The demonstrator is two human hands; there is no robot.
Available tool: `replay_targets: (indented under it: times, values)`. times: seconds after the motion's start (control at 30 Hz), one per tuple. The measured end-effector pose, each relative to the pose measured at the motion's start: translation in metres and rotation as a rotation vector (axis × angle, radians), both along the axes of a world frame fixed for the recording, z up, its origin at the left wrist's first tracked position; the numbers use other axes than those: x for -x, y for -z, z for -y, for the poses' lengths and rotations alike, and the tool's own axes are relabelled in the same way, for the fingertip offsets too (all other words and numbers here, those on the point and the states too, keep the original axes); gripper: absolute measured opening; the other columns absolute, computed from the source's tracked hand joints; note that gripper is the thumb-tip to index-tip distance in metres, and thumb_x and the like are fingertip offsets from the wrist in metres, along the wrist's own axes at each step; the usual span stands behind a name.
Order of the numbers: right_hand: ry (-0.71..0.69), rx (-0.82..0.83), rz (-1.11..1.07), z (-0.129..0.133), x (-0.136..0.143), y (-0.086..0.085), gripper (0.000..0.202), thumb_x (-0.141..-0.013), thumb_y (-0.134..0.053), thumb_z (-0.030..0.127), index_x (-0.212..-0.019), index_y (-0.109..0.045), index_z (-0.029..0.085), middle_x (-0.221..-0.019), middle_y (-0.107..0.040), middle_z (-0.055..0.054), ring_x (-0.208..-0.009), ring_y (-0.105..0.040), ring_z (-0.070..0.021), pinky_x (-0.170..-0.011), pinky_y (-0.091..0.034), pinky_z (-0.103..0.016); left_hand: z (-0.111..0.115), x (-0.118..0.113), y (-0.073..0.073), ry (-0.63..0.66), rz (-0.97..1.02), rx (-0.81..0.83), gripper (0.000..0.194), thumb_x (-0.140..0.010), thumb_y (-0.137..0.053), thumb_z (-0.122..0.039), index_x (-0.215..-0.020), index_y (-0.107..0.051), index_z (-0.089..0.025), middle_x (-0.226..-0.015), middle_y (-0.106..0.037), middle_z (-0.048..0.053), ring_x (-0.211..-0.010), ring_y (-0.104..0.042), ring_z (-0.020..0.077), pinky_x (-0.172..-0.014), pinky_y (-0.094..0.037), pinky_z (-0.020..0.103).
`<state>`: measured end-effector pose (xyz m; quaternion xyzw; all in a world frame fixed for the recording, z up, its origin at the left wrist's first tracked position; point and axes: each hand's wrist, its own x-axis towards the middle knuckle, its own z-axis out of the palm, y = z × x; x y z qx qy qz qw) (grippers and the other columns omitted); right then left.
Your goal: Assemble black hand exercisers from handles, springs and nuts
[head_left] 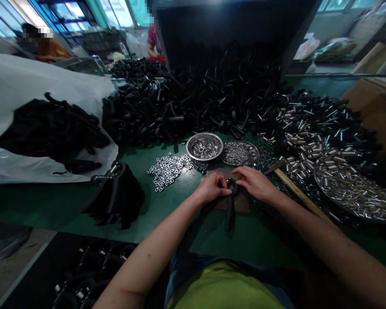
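Note:
A black handle-shaped part (230, 212) lies on a brown square pad (242, 203), its ring-like end up between my hands and its straight end toward me. My left hand (212, 188) is closed on the left side of that ring end, thumb and fingers pressed together. On the right, my right hand (251, 182) is at the ring end with its fingers curled; whether it holds some small piece is hidden. Just beyond the pad stand a round metal bowl (204, 146) of small rings and a shallow dish (239, 153) of small metal bits.
Metal nuts (167, 171) lie left of the bowl. A wooden-handled tool (297, 191), springs (300, 148) and a tray of metal pins (357, 189) are on the right. Black parts (193, 103) are heaped behind. Stacked black parts (114, 195) stand left. Two people sit farther back.

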<state>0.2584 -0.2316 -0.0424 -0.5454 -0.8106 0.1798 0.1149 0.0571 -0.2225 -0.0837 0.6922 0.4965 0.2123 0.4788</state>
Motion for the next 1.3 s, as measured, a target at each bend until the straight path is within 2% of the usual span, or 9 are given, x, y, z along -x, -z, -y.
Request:
replay_targets:
  times: [0.2,0.33,0.5,0.67,0.77,0.87,0.97,1.13,1.3]
  values:
    - [0.402,-0.208,0.383,0.066,-0.105,0.012,0.033,-0.089,-0.041,0.036,-0.111,-0.057,0.017,-0.099,-0.061,-0.015,-0.094,-0.056,-0.0302,-0.073,-0.047,-0.042,-0.006,0.001,-0.003,0.053,-0.013,0.024,0.024,-0.059,-0.076,-0.035,-0.063,-0.060,-0.017,-0.061,-0.058,-0.005,-0.058,-0.051,0.0095,-0.058,-0.038,0.021]
    - [0.483,-0.174,0.501,0.090,-0.127,0.021,0.036,-0.090,-0.037,0.036,-0.118,-0.053,0.020,-0.094,-0.063,-0.013,-0.086,-0.059,-0.0302,-0.061,-0.047,-0.040,-0.008,0.000,-0.006,0.061,-0.020,0.050,0.026,-0.056,-0.077,-0.036,-0.061,-0.060,-0.017,-0.057,-0.058,-0.005,-0.055,-0.050,0.0090,-0.056,-0.038,0.021]
    - [0.565,-0.196,0.467,0.085,-0.113,0.011,0.043,-0.091,-0.031,0.034,-0.128,-0.049,0.019,-0.097,-0.061,-0.017,-0.073,-0.060,-0.0292,-0.057,-0.047,-0.041,-0.006,0.000,-0.009,0.052,-0.022,0.040,0.025,-0.058,-0.076,-0.035,-0.063,-0.060,-0.016,-0.056,-0.057,-0.005,-0.052,-0.048,0.0084,-0.056,-0.038,0.022]
    - [0.525,-0.054,-0.297,0.093,-0.075,-0.027,0.047,-0.093,-0.030,0.037,-0.137,-0.040,0.027,-0.091,-0.064,-0.007,-0.064,-0.061,-0.0170,-0.054,-0.051,-0.030,-0.005,0.000,-0.007,0.049,-0.031,0.053,0.025,-0.057,-0.077,-0.034,-0.063,-0.060,-0.016,-0.058,-0.058,-0.005,-0.054,-0.050,0.0090,-0.056,-0.038,0.022]
    - [0.487,-0.148,-0.521,0.100,-0.044,-0.040,0.051,-0.094,-0.031,0.033,-0.145,-0.026,0.033,-0.119,-0.060,-0.007,-0.075,-0.064,-0.0156,-0.056,-0.054,-0.027,-0.005,0.000,-0.006,0.041,-0.046,0.049,0.025,-0.057,-0.077,-0.035,-0.064,-0.060,-0.017,-0.058,-0.059,-0.004,-0.055,-0.050,0.0095,-0.056,-0.038,0.022]
    - [0.288,-0.112,-0.402,0.097,-0.024,-0.035,0.052,-0.092,-0.034,0.025,-0.143,-0.031,0.030,-0.132,-0.054,-0.004,-0.101,-0.062,-0.0198,-0.082,-0.055,-0.034,-0.004,0.000,-0.007,0.026,-0.063,0.016,0.027,-0.057,-0.077,-0.035,-0.064,-0.059,-0.017,-0.058,-0.058,-0.005,-0.056,-0.050,0.0102,-0.056,-0.038,0.022]
    - [0.112,0.009,-0.259,0.092,-0.017,-0.032,0.048,-0.091,-0.034,0.021,-0.137,-0.043,0.029,-0.135,-0.052,-0.001,-0.119,-0.052,-0.0216,-0.101,-0.044,-0.043,-0.001,0.000,-0.007,0.018,-0.074,-0.031,0.026,-0.059,-0.076,-0.034,-0.064,-0.057,-0.017,-0.060,-0.057,-0.005,-0.058,-0.051,0.0102,-0.058,-0.038,0.022]
    - [0.259,-0.170,-0.331,0.096,-0.015,-0.040,0.053,-0.092,-0.033,0.021,-0.144,-0.029,0.032,-0.142,-0.042,0.000,-0.123,-0.048,-0.0210,-0.102,-0.044,-0.040,0.003,0.001,-0.008,0.020,-0.102,-0.105,0.025,-0.061,-0.076,-0.034,-0.068,-0.058,-0.017,-0.067,-0.057,-0.004,-0.065,-0.052,0.0117,-0.064,-0.038,0.023]
    - [0.146,0.047,-0.191,0.092,-0.022,-0.007,0.055,-0.090,-0.035,0.015,-0.142,-0.032,0.032,-0.139,-0.046,0.001,-0.122,-0.049,-0.0208,-0.103,-0.042,-0.044,0.009,-0.001,-0.016,0.015,-0.174,-0.177,0.023,-0.064,-0.074,-0.032,-0.072,-0.058,-0.018,-0.076,-0.057,-0.002,-0.078,-0.053,0.0160,-0.071,-0.038,0.027]
